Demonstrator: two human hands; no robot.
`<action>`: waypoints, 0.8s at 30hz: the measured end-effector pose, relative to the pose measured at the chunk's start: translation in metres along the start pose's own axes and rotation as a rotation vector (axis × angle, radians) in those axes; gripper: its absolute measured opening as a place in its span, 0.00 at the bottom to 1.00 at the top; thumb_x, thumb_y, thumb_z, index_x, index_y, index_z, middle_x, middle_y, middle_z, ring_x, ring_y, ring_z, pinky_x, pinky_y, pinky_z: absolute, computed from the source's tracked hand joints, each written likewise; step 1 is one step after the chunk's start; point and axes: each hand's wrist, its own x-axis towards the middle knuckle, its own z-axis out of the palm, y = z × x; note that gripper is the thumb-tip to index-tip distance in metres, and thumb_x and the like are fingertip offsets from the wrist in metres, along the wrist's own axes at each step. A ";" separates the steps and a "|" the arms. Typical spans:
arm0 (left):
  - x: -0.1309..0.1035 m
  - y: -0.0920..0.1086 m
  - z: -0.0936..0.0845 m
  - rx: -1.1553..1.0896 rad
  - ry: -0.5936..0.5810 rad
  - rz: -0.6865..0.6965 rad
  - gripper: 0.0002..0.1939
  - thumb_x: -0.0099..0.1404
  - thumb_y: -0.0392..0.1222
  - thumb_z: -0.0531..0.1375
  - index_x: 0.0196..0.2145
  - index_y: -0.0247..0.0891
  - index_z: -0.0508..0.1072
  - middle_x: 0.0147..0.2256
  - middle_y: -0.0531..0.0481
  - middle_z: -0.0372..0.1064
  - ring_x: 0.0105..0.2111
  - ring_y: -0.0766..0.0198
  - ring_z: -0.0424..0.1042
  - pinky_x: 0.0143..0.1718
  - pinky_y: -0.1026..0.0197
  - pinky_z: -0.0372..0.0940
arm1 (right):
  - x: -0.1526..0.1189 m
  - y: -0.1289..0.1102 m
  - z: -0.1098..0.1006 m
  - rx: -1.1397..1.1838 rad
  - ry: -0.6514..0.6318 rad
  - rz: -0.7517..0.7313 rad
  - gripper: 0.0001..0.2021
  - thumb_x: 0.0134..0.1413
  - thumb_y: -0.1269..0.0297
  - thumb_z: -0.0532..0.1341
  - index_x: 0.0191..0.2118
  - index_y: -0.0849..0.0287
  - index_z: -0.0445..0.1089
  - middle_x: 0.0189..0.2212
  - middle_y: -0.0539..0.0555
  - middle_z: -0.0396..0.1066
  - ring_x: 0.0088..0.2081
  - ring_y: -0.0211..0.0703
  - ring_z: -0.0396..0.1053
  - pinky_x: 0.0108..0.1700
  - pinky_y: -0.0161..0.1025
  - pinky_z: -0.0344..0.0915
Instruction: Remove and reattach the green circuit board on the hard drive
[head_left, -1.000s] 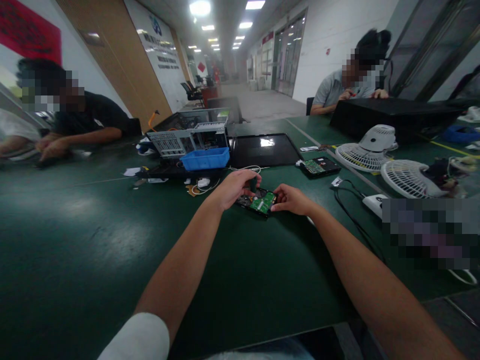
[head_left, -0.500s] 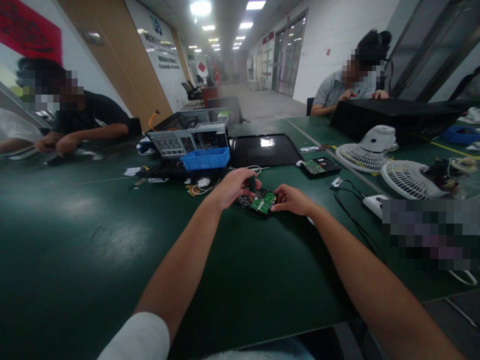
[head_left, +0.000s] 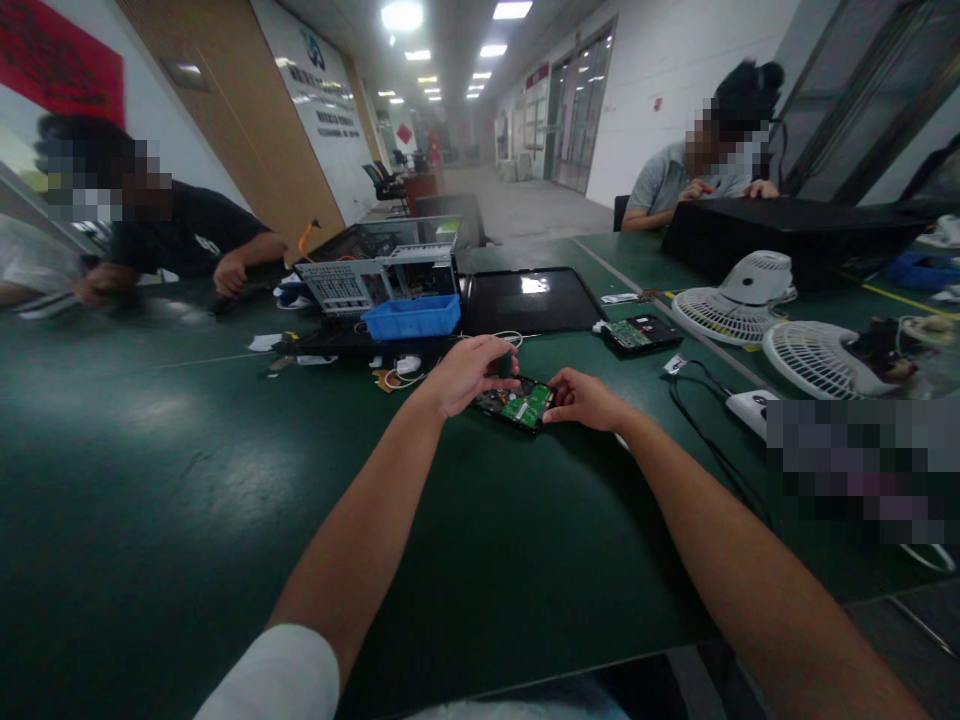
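Note:
In the middle of the table lies a hard drive (head_left: 526, 408), its green circuit board facing up. My left hand (head_left: 474, 377) reaches over the drive's left side, thumb and fingers closed around the dark upright handle of a screwdriver (head_left: 505, 366). The screwdriver's tip is hidden behind the hand. At the right edge of the drive, my right hand (head_left: 579, 398) pinches the casing between thumb and fingers.
Beyond my hands stand a blue bin (head_left: 412, 318), an opened computer case (head_left: 349, 285) and a black panel (head_left: 525, 300). To the right are a second hard drive (head_left: 641, 333), white fans (head_left: 724, 312) and a power strip (head_left: 748, 410). Two co-workers sit across the table.
The fingers of my left hand have shifted slightly around the handle. My right hand and the drive stay put. The co-worker at left has moved one hand to the right.

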 end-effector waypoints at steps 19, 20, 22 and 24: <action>0.001 -0.004 -0.003 0.008 -0.028 0.021 0.13 0.61 0.47 0.67 0.38 0.34 0.77 0.37 0.43 0.73 0.40 0.58 0.73 0.43 0.53 0.74 | -0.002 -0.005 -0.001 0.005 -0.007 0.004 0.32 0.37 0.51 0.78 0.47 0.56 0.67 0.32 0.49 0.75 0.33 0.42 0.73 0.35 0.39 0.67; 0.001 -0.004 -0.003 0.017 -0.025 0.020 0.13 0.61 0.47 0.66 0.38 0.34 0.77 0.37 0.43 0.73 0.40 0.58 0.73 0.41 0.54 0.74 | -0.002 -0.005 -0.001 0.002 -0.005 0.005 0.32 0.38 0.52 0.78 0.47 0.57 0.68 0.32 0.50 0.75 0.33 0.42 0.73 0.35 0.39 0.67; 0.000 -0.003 -0.002 0.042 -0.015 0.024 0.13 0.60 0.47 0.66 0.38 0.34 0.78 0.37 0.43 0.73 0.40 0.59 0.73 0.39 0.57 0.73 | -0.002 -0.005 -0.001 -0.003 0.001 0.009 0.32 0.38 0.52 0.78 0.48 0.57 0.68 0.32 0.50 0.75 0.33 0.42 0.73 0.35 0.39 0.67; 0.000 -0.002 -0.002 0.072 0.005 0.032 0.13 0.60 0.47 0.65 0.38 0.34 0.79 0.39 0.43 0.72 0.40 0.59 0.72 0.36 0.59 0.71 | -0.002 -0.004 -0.001 -0.008 0.002 0.012 0.33 0.37 0.51 0.78 0.48 0.56 0.68 0.33 0.50 0.76 0.33 0.42 0.73 0.36 0.39 0.68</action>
